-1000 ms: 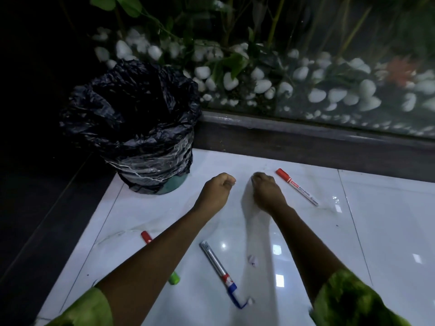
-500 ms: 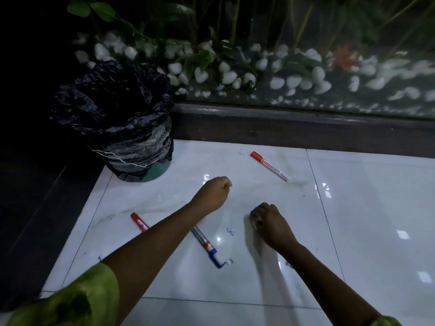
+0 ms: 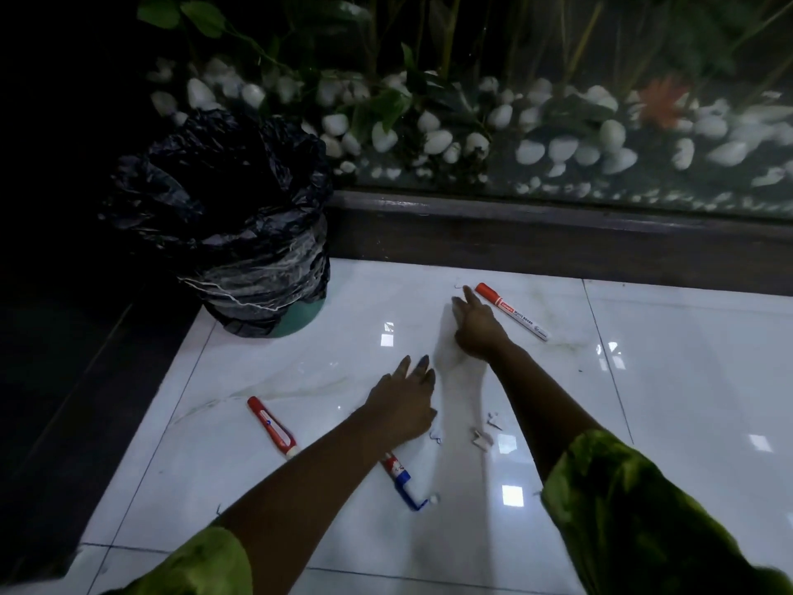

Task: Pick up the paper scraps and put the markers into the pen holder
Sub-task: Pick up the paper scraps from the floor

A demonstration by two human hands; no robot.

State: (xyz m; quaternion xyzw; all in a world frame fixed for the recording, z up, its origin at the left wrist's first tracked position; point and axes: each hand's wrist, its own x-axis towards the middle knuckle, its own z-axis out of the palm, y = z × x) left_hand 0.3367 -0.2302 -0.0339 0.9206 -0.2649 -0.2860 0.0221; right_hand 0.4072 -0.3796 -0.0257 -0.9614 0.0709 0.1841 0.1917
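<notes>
My left hand (image 3: 403, 401) lies palm down on the white tile floor (image 3: 686, 401), fingers spread, holding nothing. My right hand (image 3: 476, 322) stretches forward with fingers extended toward a tiny paper scrap (image 3: 459, 287), beside a red-capped whiteboard marker (image 3: 513, 312). A second red marker (image 3: 272, 427) lies left of my left arm. A blue-capped marker (image 3: 401, 480) pokes out from under my left forearm. Small white paper scraps (image 3: 482, 438) lie between my arms, and one more scrap (image 3: 434, 499) sits by the blue cap.
A bin lined with a black plastic bag (image 3: 240, 234) stands at the floor's back left corner. A dark ledge (image 3: 558, 238) runs along the back under glass, with white pebbles and plants behind. Dark floor lies to the left. No pen holder is visible.
My right hand went from a fist near the middle to reaching forward with open fingers beside the far red marker. My left hand opened from a fist and flattened on the floor.
</notes>
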